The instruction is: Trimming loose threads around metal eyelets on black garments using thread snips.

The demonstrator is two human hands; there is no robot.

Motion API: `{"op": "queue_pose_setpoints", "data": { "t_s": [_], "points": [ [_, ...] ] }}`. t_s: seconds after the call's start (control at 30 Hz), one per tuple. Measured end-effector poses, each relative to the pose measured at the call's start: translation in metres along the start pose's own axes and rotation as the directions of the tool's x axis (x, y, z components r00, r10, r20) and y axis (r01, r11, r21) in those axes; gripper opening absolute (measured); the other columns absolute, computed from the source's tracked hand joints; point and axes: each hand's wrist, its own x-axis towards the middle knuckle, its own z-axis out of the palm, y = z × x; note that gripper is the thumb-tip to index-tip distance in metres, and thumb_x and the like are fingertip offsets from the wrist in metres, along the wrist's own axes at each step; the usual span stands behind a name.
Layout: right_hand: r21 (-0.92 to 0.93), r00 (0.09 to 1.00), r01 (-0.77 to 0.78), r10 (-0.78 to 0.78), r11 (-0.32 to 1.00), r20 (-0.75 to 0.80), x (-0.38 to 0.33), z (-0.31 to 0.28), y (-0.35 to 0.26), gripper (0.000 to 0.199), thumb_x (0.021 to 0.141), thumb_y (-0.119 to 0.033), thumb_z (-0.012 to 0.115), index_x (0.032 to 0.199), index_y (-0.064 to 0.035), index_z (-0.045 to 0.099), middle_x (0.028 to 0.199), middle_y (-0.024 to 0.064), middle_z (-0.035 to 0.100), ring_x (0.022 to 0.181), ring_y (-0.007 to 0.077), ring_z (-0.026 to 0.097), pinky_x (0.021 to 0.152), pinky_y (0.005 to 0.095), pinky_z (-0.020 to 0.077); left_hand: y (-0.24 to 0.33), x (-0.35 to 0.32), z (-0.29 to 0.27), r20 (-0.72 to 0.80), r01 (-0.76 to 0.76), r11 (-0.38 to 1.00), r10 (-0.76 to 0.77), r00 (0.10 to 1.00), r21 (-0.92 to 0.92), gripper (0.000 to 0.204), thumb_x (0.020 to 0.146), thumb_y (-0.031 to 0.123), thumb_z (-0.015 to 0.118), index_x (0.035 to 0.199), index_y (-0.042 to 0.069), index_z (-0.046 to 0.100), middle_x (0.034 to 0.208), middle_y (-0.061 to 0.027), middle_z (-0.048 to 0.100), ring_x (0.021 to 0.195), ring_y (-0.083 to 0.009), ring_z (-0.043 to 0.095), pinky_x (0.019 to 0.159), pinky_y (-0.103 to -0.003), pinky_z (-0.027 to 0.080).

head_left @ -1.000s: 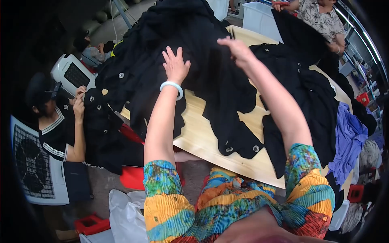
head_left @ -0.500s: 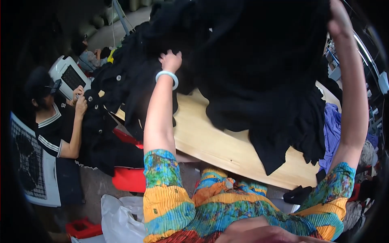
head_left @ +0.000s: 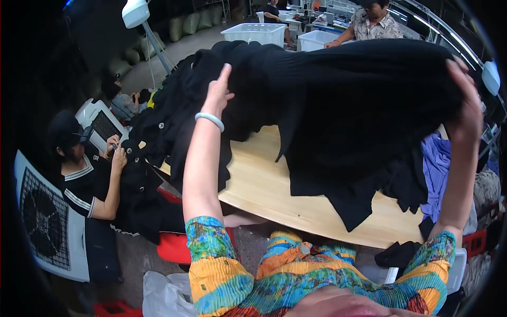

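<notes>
A black knit garment [head_left: 364,100] with a ribbed band is stretched out before me above the wooden table [head_left: 253,174]. My right hand [head_left: 466,103] is raised at its right end, fingers wrapped over the edge of the cloth. At the garment's left end, my left hand [head_left: 217,94], with a pale bangle on the wrist, has its fingers stretched and apart against the black cloth. More black garments [head_left: 182,100] are heaped on the left and far part of the table. Another black piece [head_left: 351,208] with pointed corners lies beneath the lifted one.
Purple cloth [head_left: 434,164] hangs at the table's right. On the left a co-worker [head_left: 87,174] handles black cloth beside a white fan-like unit [head_left: 50,211]. A red stool [head_left: 174,248] and white plastic bag [head_left: 166,296] stand below. White crates [head_left: 253,34] and another person [head_left: 372,24] are beyond.
My right hand has come down and the garment's far edge has dropped, uncovering the room beyond. The left hand's spread fingers now point more upward. My view has tilted up.
</notes>
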Motion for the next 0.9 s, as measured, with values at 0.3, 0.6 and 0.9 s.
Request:
{"op": "queue_pose_setpoints", "data": {
  "t_s": [0.3,0.6,0.9],
  "points": [
    [0.211,0.978,-0.04,0.081,0.977,-0.192,-0.05,-0.107,0.026,0.027,0.085,-0.008,0.046,0.11,-0.0009,0.051,0.109,0.0102,0.055,0.104,0.0193,0.05,0.094,0.0296,0.0358,0.018,0.022,-0.001,-0.054,0.129,0.983,-0.137,0.989,-0.128,0.077,0.076,0.053,0.054,0.125,-0.003,0.034,0.124,-0.016,0.043,0.11,-0.0322,0.045,0.09,-0.052,0.033],
    [0.359,0.947,-0.171,0.254,0.917,-0.196,-0.101,-0.191,0.001,0.026,0.087,-0.018,0.046,0.106,-0.0025,0.056,0.106,0.0087,0.058,0.096,0.019,0.056,0.088,0.0312,0.042,0.011,0.088,0.022,-0.685,-0.168,0.982,0.06,0.726,-0.091,0.053,0.069,0.031,0.064,0.102,-0.01,0.053,0.109,-0.0198,0.054,0.097,-0.0276,0.054,0.085,-0.035,0.043],
    [0.345,0.852,-0.268,0.389,0.899,-0.351,-0.098,-0.128,0.062,0.02,0.085,-0.014,0.051,0.102,-0.0065,0.057,0.098,0.0059,0.061,0.089,0.0161,0.058,0.082,0.0278,0.0446,0.172,0.084,0.038,-0.621,-0.71,0.696,0.606,0.497,0.111,0.049,0.076,0.027,0.054,0.102,-0.013,0.049,0.114,-0.0236,0.049,0.102,-0.0318,0.05,0.088,-0.035,0.038]
  ]
}}
